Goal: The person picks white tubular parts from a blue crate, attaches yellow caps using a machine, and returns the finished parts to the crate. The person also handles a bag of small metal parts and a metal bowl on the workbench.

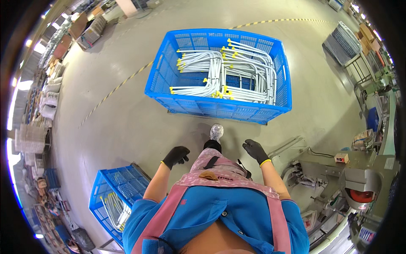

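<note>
My left hand (pixel 176 156), in a black glove with a yellow cuff, hangs at my left side, fingers loosely bent and a little apart. At my right side, my right hand (pixel 255 150) wears the same kind of glove, its fingers half stretched with nothing seen in them. Ahead of both hands, and touched by neither, stands a large blue plastic crate (pixel 220 106). Inside it lie stacks of bent white tubes (pixel 253 67) with yellow end caps.
Behind my left arm is a second blue crate (pixel 122 180) holding similar white tubes (pixel 112 207). A workbench machine (pixel 359 184) stands close on my right. Yellow-black floor tape (pixel 116 89) runs past the large crate. Sacks and boxes (pixel 50 99) line the left wall.
</note>
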`<state>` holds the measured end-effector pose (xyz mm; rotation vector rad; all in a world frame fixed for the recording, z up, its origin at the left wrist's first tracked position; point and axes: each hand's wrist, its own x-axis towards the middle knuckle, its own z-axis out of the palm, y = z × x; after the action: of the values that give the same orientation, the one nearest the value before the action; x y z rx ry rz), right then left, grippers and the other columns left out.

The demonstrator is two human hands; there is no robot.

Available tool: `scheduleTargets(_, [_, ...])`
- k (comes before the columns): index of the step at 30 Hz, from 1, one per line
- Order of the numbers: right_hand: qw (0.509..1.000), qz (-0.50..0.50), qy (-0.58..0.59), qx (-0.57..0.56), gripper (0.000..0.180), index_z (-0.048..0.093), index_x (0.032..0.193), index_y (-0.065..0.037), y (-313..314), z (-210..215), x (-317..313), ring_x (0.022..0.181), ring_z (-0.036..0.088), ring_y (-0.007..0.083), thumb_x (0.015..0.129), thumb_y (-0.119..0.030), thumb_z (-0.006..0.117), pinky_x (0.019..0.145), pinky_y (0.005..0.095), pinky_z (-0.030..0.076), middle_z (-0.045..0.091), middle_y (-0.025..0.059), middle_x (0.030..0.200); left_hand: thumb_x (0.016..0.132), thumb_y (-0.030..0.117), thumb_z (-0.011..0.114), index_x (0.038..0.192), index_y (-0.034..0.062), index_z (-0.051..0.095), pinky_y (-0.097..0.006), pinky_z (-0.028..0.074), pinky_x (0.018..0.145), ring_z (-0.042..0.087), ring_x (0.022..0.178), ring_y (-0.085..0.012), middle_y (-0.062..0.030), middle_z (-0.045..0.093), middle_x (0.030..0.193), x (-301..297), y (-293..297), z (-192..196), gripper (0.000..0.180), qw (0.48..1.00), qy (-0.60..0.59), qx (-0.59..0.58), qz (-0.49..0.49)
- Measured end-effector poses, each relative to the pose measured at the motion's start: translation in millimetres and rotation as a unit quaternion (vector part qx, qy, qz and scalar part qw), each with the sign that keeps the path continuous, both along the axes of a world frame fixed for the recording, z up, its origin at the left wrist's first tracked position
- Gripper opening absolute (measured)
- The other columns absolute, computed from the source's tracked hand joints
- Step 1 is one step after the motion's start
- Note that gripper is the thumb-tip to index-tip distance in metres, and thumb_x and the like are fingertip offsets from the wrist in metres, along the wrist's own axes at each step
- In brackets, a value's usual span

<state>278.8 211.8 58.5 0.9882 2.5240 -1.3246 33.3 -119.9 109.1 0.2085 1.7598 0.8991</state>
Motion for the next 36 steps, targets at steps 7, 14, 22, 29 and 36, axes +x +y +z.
scheduleTargets(7, [0.987,-0.052,-0.078,0.131,0.062,0.043,0.134,-0.010,120,-27,-63,0.099,0.061,0.0370,0.081,-0.034,0.062,0.084,0.0446,0.049,0.043,0.0196,0.138,0.089,0.025,0.058,0.097,0.0027,0.061,-0.029,0.048,0.052,0.060,0.058,-0.0154,-0.0082,0.065,0.073,-133,185,-75,0.024,0.984,-0.017,0.177,0.014])
scheduleTargets(14, [0.939,-0.039,-0.317,0.130,0.084,0.026,0.144,-0.018,201,-57,-99,0.095,0.063,0.0361,0.074,-0.031,0.070,0.074,0.0459,0.053,0.015,0.0192,0.153,0.077,0.032,0.064,0.090,0.0017,0.062,-0.046,0.049,0.078,0.062,0.088,-0.0373,-0.0196,0.065,0.093,-250,344,-168,0.033,0.903,0.327,0.009,-0.280])
scheduleTargets(22, [0.951,-0.078,-0.279,0.105,0.071,0.028,0.139,-0.009,210,-91,-100,0.099,0.057,0.0489,0.078,-0.015,0.065,0.076,0.0492,0.053,0.023,0.0350,0.141,0.062,0.051,0.080,0.123,-0.0078,0.033,-0.043,0.046,0.089,0.055,0.110,-0.0379,-0.0270,0.056,0.116,-280,430,-279,0.097,0.960,0.267,-0.087,-0.021])
scheduleTargets(29, [0.955,-0.043,-0.266,0.126,0.076,0.028,0.138,-0.009,210,-79,-102,0.102,0.055,0.0517,0.074,-0.016,0.068,0.075,0.0518,0.052,0.022,0.0340,0.142,0.059,0.066,0.073,0.145,-0.0029,-0.003,-0.054,0.029,0.105,0.023,0.135,-0.0393,-0.0265,0.017,0.147,-247,504,-296,0.134,0.863,0.261,-0.433,0.016])
scheduleTargets(36, [0.947,-0.059,-0.308,0.071,0.073,0.028,0.138,-0.014,212,-77,-105,0.105,0.054,0.0516,0.076,-0.019,0.067,0.077,0.0539,0.050,0.016,0.0316,0.145,0.062,0.036,0.077,0.128,-0.0024,0.035,-0.044,0.044,0.092,0.052,0.111,-0.0363,-0.0240,0.052,0.120,-254,487,-277,0.087,0.905,0.327,-0.262,0.070])
